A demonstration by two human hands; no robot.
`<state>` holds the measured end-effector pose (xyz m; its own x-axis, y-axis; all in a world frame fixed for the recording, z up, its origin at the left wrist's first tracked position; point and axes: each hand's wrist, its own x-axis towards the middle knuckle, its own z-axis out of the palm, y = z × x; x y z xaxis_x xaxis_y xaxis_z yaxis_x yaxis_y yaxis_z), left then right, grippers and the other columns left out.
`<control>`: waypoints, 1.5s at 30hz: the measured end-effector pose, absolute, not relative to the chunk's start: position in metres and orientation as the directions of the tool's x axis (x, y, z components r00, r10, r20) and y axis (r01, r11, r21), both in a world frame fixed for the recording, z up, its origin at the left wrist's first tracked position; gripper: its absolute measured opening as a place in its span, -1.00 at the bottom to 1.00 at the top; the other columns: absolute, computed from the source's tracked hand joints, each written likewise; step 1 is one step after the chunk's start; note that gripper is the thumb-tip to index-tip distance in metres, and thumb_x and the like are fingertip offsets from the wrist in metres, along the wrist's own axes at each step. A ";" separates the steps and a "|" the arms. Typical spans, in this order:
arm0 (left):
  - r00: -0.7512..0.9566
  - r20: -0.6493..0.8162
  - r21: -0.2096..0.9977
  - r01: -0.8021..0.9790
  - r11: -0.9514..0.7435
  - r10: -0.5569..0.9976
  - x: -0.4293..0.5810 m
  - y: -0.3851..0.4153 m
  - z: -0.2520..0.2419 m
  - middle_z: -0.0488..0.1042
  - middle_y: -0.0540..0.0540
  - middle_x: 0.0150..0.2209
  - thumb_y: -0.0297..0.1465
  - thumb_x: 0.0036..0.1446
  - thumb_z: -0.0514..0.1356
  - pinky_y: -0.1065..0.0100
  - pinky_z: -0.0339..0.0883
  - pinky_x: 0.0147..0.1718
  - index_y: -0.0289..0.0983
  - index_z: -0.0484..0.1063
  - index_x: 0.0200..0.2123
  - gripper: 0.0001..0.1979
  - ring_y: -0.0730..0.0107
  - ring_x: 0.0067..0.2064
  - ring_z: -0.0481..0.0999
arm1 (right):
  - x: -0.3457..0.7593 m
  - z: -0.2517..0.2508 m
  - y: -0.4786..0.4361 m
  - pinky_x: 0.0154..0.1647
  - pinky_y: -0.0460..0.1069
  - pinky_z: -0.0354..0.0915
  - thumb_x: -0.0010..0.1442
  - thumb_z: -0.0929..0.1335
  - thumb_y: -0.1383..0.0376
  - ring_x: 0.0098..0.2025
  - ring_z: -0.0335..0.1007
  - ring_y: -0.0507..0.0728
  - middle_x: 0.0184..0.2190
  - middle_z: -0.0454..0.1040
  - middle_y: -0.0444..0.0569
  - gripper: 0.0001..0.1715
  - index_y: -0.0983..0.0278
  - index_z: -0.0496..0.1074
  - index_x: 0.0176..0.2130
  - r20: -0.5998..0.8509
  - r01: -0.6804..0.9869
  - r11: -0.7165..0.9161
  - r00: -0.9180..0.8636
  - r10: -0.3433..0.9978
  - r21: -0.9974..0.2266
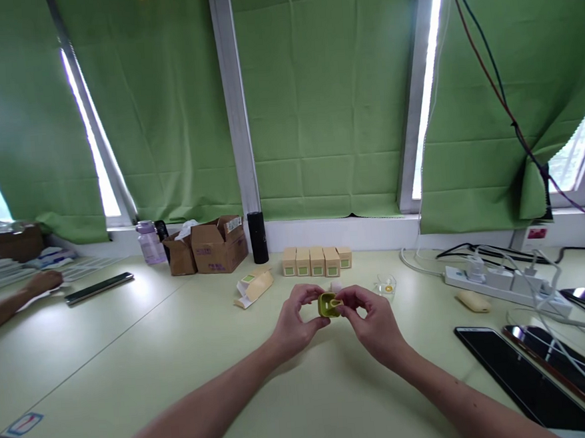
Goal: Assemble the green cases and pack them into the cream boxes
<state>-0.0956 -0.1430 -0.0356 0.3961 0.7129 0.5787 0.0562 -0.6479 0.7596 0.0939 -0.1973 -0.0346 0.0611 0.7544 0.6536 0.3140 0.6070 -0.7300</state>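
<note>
My left hand [299, 317] holds a small olive-green case [324, 305], rounded-square and hollow inside, by its edges between thumb and fingers just above the table. My right hand [372, 319] pinches a small yellow-green piece [335, 303] at the case's right side; it looks like an earbud, but the fingertips partly cover it. A small pale item [336, 287] shows just behind the case. To the left lies an opened cream carton [254, 287] on its side. Beyond my right hand sits a clear plastic piece [386, 286] with a yellow spot.
Several small kraft boxes [317, 262] stand in a row at the back. Brown cartons [219, 245] and a black cylinder [258, 238] are left of them. Tablets [524, 376], a power strip [502, 283] and cables lie right. Another person's hand [44, 282] rests far left.
</note>
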 end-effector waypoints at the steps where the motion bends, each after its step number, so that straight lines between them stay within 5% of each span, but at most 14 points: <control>1: 0.400 0.586 0.752 0.056 -0.657 0.705 -0.095 -0.143 -0.036 0.47 -0.13 0.02 -0.56 -0.03 0.43 0.02 0.38 0.17 -0.17 0.48 -0.03 -0.53 0.17 0.06 0.53 | 0.094 -0.034 -0.198 -0.33 0.02 0.39 0.29 0.40 0.28 -0.37 0.43 0.12 -0.33 0.59 -0.03 -0.92 0.21 0.55 -0.20 0.693 0.383 0.629 0.044 0.719 -0.677; 9: 0.434 0.639 0.693 0.035 -0.720 0.635 -0.095 -0.144 -0.037 0.41 -0.11 0.01 -0.57 0.02 0.41 0.02 0.41 0.20 -0.15 0.47 0.00 -0.53 0.19 0.07 0.51 | 0.098 -0.040 -0.195 -0.18 0.08 0.42 0.33 0.32 0.43 -0.17 0.47 0.20 -0.21 0.58 0.05 -0.75 0.21 0.54 -0.08 0.876 0.689 0.687 -0.161 0.454 -0.230; 18: 0.445 0.674 0.643 0.039 -0.765 0.590 -0.095 -0.149 -0.032 0.41 -0.13 -0.02 -0.58 0.01 0.39 0.04 0.45 0.14 -0.17 0.52 -0.01 -0.54 0.13 0.10 0.46 | 0.096 -0.032 -0.201 -0.32 0.03 0.25 0.37 0.30 0.43 -0.28 0.34 0.16 -0.31 0.46 0.03 -0.80 0.26 0.53 -0.19 0.907 0.801 0.599 -0.251 0.337 -0.001; 45: 0.447 0.720 0.557 0.085 -0.826 0.531 -0.096 -0.150 -0.032 0.48 -0.16 -0.02 -0.54 0.03 0.43 0.05 0.47 0.11 -0.15 0.56 0.04 -0.52 0.08 0.12 0.46 | 0.095 -0.030 -0.201 -0.33 0.06 0.14 0.37 0.24 0.47 -0.32 0.24 0.16 -0.36 0.44 0.02 -0.73 0.26 0.47 -0.29 0.893 0.822 0.560 -0.323 0.314 0.101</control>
<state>-0.0955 -0.1502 -0.0319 0.4472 0.5308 0.7199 0.0847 -0.8264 0.5567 0.0954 -0.2006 -0.0305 -0.3233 0.3139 0.8927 0.8221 0.5604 0.1007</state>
